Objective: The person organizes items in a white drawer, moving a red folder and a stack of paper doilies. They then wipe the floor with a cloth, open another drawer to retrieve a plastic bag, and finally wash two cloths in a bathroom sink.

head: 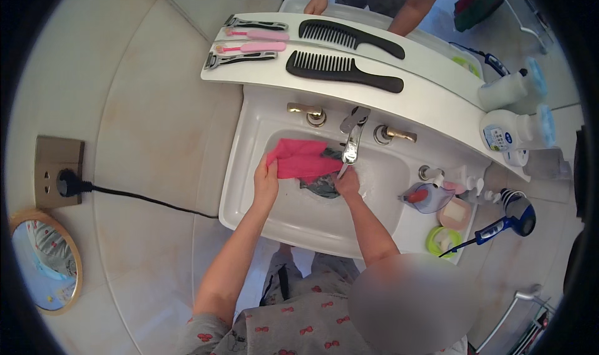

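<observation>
A pinkish-red cloth (304, 161) is stretched between my two hands above the white sink basin (299, 224). My left hand (266, 182) grips its left edge. At its right end, my right hand (347, 183) grips it under the chrome faucet (352, 149), where water runs down onto the hand. Below the pinkish-red part lies wet dark grey-green fabric (323, 186); whether it belongs to the same cloth I cannot tell. My right fingertips are partly hidden by the stream and fabric.
Brass-coloured tap handles (304, 108) flank the faucet. Above, a white shelf (435, 109) carries a black comb (346, 74), razor (243, 59), pink toothbrush-like item (262, 47) and white bottle (503, 130). Soap dish (454, 213), green bowl (442, 241) and blue hair dryer (514, 219) are right; a power cord (149, 198) runs left.
</observation>
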A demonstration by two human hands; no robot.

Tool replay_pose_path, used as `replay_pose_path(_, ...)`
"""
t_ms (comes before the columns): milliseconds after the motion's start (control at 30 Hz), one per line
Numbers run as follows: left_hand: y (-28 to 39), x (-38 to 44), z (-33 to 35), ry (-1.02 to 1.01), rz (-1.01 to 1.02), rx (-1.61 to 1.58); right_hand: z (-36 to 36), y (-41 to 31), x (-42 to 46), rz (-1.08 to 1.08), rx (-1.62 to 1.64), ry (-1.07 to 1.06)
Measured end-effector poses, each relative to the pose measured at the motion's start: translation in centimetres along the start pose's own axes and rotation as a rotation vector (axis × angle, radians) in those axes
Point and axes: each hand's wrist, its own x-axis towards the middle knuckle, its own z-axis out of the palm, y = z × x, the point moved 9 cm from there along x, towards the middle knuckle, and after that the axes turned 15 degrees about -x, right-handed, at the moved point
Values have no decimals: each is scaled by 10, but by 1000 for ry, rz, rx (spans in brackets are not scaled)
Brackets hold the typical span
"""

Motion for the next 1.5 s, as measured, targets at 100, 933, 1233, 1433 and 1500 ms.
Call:
replay_pose_path(100, -59, 11, -22, 227, -153, -182, -9, -9, -25, 27, -111, -185)
replay_pose_path(933, -256, -82, 89, 79, -855, -948, -63, -114, -166, -326, 513, 25)
replay_pose_path(1233, -200, -91, 72, 253, -775, -582, -20, -22, -32, -118, -312, 78)
replay_pose_path(1433, -198, -88, 19, 251, -880, -543, -5, -50, -27, -423, -220, 455)
replay_pose_path(1500, -199, -92, 11, 327, -887, -504, 12, -73, -60, -585, -351, 357)
